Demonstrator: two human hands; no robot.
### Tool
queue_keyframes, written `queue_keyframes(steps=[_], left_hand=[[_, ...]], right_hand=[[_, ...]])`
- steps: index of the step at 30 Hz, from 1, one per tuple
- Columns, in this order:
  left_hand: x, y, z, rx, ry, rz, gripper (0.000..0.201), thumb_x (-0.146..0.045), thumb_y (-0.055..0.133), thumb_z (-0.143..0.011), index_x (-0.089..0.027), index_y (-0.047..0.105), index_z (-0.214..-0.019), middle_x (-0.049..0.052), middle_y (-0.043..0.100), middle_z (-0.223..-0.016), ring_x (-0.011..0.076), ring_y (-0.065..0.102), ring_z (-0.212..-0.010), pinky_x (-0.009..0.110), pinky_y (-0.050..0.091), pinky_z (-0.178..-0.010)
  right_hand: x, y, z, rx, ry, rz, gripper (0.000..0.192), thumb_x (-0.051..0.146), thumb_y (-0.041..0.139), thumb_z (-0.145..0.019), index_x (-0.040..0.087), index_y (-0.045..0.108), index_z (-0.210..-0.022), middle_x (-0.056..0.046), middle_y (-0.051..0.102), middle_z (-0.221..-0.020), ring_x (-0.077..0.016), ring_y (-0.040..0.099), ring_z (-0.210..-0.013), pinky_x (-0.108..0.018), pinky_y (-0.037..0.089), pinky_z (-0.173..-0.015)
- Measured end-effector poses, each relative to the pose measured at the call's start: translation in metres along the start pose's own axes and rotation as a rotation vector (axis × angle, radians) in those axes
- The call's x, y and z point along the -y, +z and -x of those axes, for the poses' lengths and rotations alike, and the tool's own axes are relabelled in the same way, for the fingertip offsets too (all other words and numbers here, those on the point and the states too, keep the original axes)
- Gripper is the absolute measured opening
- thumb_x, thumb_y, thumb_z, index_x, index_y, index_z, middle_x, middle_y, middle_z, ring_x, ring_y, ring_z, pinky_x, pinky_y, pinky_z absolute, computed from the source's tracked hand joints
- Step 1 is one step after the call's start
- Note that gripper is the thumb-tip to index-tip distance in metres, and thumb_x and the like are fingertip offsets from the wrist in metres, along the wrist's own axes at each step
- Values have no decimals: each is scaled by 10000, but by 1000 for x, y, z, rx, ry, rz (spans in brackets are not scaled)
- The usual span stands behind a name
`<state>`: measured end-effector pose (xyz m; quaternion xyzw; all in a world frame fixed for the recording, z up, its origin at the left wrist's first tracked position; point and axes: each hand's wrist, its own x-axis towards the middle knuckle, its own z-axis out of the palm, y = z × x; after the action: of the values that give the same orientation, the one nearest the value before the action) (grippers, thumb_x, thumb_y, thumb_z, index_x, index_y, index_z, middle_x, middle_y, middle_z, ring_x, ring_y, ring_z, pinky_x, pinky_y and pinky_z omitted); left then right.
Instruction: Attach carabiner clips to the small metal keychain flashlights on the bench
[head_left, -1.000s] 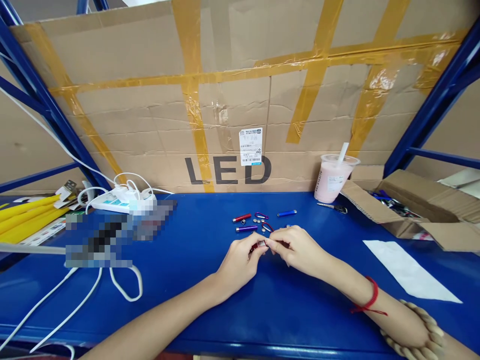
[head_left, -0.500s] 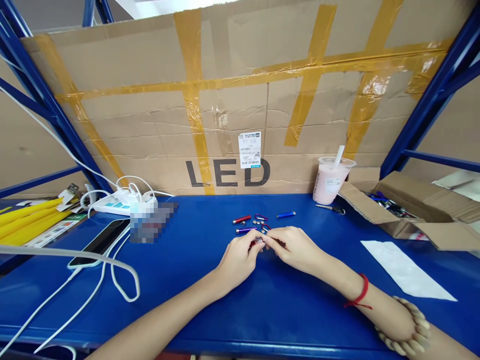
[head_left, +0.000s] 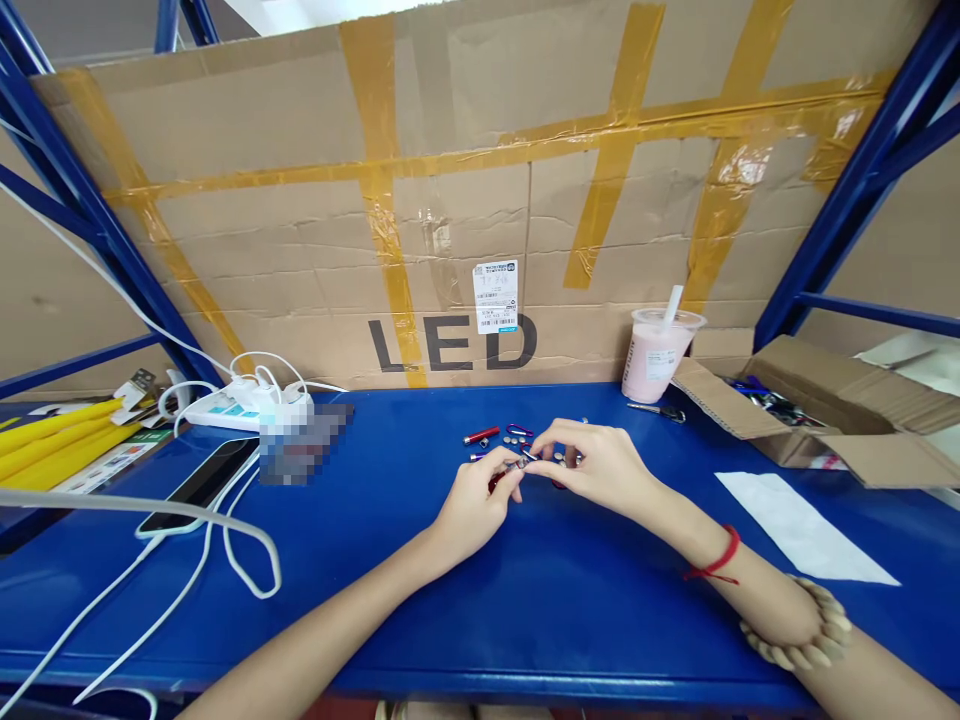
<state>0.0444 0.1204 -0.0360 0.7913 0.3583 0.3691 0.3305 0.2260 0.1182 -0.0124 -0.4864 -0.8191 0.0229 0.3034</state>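
My left hand and my right hand meet fingertip to fingertip over the blue table. Between them they pinch a small red keychain flashlight with a silver end; most of it is hidden by my fingers. Just behind my hands lie a red mini flashlight, a small carabiner clip and a few button cells. My right wrist wears a red string and a beaded bracelet.
A pink drink cup with a straw stands at the back right, scissors beside it. An open cardboard box and white paper lie right. Left: a phone, white cables, a power strip, yellow tubes.
Both hands have lifted slightly and moved toward the back of the table, still pinching the small flashlight. My right hand now covers the blue flashlight that lay behind it.
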Motion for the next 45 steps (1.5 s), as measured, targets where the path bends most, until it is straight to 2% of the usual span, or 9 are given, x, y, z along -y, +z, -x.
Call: queue_keyframes(steps=[2,5,13,19,23,27,33,38,45], left_hand=[[0,-3,-1,25,3,15,173,-238,403,-869,-141,540,-825,-9,568,-612,102,498,-559,192,342,-531],[-2,-6,-1,79,7,20,192,-260,401,-872,-135,544,-851,0,581,-623,102,481,-551,201,340,-539],[1,-7,-2,149,38,30,206,-268,383,-879,-140,536,-829,0,576,-639,103,470,-566,208,344,-560],[-7,3,5,167,45,82,138,-221,407,-869,-151,469,-768,-13,560,-642,94,481,-582,196,358,-586],[-16,14,9,202,109,119,114,-196,403,-873,-162,465,-783,-20,565,-675,87,500,-593,185,370,-593],[-1,18,2,88,60,39,120,-220,368,-883,-167,442,-804,-22,534,-657,103,505,-614,206,383,-614],[20,9,-9,-5,41,18,137,-251,322,-903,-170,432,-913,-28,521,-642,102,480,-595,209,373,-615],[24,-2,-13,-100,37,-3,134,-265,323,-907,-172,409,-948,-27,527,-658,100,465,-592,205,359,-623],[25,-7,-8,-162,94,-60,153,-295,298,-930,-187,388,-989,-24,547,-705,99,483,-634,212,370,-678]], right_hand=[[-2,-1,0,-15,-34,-64,300,499,531,-796,236,662,-858,13,617,-842,-41,510,-511,-178,333,-508],[-7,-3,0,30,-132,-125,291,461,501,-830,241,680,-898,-10,602,-899,-45,527,-554,-172,369,-532],[-14,-4,-1,114,-237,-225,287,395,477,-860,208,694,-841,-18,593,-866,-42,518,-539,-173,389,-542],[-12,-4,1,86,-333,-32,241,252,466,-878,193,668,-760,10,613,-815,-46,531,-576,-170,319,-517],[-10,5,2,197,-342,9,168,150,580,-776,146,588,-608,31,599,-753,-41,517,-575,-172,264,-483],[-10,19,-1,168,-194,62,153,190,538,-815,169,603,-679,25,600,-752,-62,546,-636,-175,249,-486],[-12,29,-7,117,-84,73,225,326,479,-864,190,622,-756,9,622,-788,-86,553,-665,-189,275,-514],[-8,30,-7,155,-76,41,146,292,518,-836,246,651,-875,35,653,-847,-87,561,-687,-181,308,-557],[-7,30,-5,141,-83,13,162,304,526,-821,242,667,-873,30,664,-835,-98,550,-637,-198,316,-552]])
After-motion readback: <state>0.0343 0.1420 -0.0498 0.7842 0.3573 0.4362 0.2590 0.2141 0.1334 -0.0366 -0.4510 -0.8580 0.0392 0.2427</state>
